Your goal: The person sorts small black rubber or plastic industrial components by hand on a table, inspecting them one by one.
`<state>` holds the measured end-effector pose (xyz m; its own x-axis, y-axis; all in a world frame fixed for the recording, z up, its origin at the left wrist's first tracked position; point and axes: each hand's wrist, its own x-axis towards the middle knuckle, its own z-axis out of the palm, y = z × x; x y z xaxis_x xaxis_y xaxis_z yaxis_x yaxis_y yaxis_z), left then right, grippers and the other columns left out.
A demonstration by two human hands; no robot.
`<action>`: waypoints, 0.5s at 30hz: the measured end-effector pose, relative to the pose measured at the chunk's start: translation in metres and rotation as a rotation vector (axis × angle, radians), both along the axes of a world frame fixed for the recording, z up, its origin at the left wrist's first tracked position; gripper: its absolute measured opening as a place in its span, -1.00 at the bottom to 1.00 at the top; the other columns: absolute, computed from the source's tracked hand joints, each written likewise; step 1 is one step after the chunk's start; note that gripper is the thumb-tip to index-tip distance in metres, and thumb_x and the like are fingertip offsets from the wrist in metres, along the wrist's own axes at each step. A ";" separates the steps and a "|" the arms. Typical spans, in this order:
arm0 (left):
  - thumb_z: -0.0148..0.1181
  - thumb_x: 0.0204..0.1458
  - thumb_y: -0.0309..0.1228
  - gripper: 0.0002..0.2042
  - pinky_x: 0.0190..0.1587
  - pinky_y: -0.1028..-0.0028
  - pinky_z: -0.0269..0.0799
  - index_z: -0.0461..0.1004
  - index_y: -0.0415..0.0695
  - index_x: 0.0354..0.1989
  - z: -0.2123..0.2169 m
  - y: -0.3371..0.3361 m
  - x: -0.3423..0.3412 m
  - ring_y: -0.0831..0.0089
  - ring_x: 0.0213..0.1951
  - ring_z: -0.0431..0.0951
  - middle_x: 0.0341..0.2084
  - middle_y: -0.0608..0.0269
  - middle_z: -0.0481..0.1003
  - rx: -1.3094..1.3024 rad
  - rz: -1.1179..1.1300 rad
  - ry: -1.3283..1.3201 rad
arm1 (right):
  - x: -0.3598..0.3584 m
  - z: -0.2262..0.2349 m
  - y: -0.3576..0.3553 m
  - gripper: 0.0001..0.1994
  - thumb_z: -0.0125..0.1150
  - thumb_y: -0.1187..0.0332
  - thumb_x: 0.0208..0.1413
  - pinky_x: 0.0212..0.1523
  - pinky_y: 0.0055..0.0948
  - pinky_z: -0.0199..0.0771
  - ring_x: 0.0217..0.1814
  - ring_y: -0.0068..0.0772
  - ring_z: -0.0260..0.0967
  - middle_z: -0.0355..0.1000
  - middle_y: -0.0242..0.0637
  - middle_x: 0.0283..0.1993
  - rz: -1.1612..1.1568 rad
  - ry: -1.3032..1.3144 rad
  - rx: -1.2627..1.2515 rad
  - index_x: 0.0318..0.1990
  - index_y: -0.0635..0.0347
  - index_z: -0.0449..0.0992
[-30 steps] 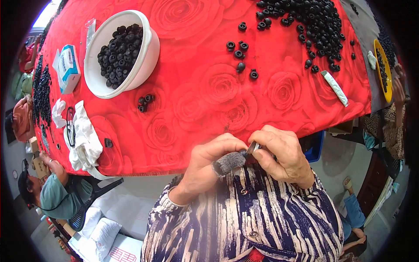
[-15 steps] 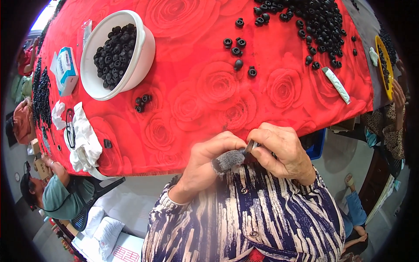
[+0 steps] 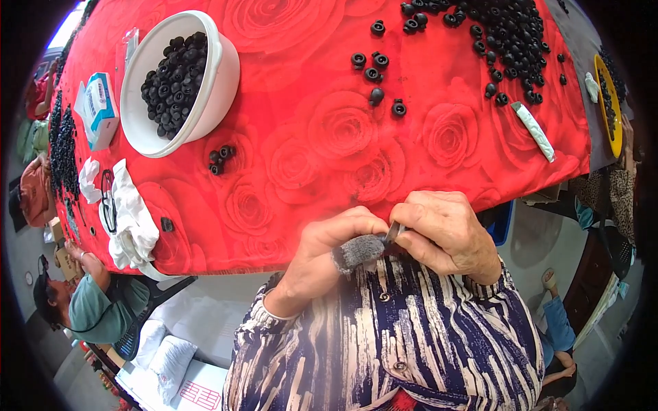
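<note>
Both my hands meet just in front of the table's near edge. My right hand [image 3: 449, 233] pinches a small flat metal blade [image 3: 393, 231], its tip pointing toward the left fingers. A grey knitted finger cover [image 3: 358, 253] wraps one finger of my left hand [image 3: 312, 257]. The left fingers are closed against the blade; whatever they grip is small, dark and mostly hidden. On the red cloth ahead lie loose black ring-ended parts [image 3: 373, 74], with a big pile of them [image 3: 514, 48] farther right. A white tub [image 3: 223, 89] at the left holds many more.
Left of me are a white cloth glove [image 3: 133, 226], a blue-and-white box [image 3: 103, 113] and a few black parts [image 3: 221, 159]. A white packet [image 3: 534, 132] lies at the right. A yellow tray [image 3: 610, 103] stands far right. Other people sit around the table.
My hands stay together in nearly the same place, the right one shifting very slightly. The view has moved a little; the things on the table appear unmoved.
</note>
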<state>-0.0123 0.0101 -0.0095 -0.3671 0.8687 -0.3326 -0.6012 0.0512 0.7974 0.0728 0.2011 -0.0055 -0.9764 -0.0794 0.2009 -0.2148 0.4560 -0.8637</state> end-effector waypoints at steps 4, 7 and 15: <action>0.03 0.09 -0.56 -0.82 -0.31 0.63 0.32 0.45 -0.34 -0.16 0.001 0.002 0.000 0.61 -0.37 0.40 -0.34 0.28 0.38 -0.025 -0.002 -0.070 | -0.002 -0.003 0.002 -0.80 0.23 0.50 -0.17 -0.59 -0.32 0.28 -0.57 -0.22 0.30 0.24 -0.26 -0.56 0.010 0.019 -0.025 -0.33 0.27 0.41; 0.03 0.09 -0.55 -0.83 -0.32 0.63 0.34 0.45 -0.34 -0.17 0.002 0.002 0.000 0.61 -0.38 0.42 -0.33 0.28 0.39 -0.050 0.015 -0.109 | -0.005 -0.001 0.004 -0.81 0.22 0.50 -0.17 -0.60 -0.32 0.27 -0.58 -0.22 0.29 0.24 -0.27 -0.56 0.047 0.015 -0.014 -0.34 0.28 0.41; 0.05 0.10 -0.52 -0.85 -0.36 0.64 0.33 0.48 -0.31 -0.22 -0.007 0.004 -0.007 0.62 -0.40 0.43 -0.39 0.30 0.42 0.038 0.198 -0.287 | 0.003 -0.004 -0.003 -0.80 0.25 0.44 -0.21 -0.60 -0.36 0.30 -0.61 -0.31 0.27 0.22 -0.33 -0.58 0.242 0.125 0.023 -0.36 0.24 0.42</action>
<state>-0.0193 0.0138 -0.0166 -0.4259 0.8040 -0.4150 -0.7963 -0.1154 0.5938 0.0759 0.1979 -0.0097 -0.8961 -0.3131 0.3146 -0.4244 0.3972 -0.8137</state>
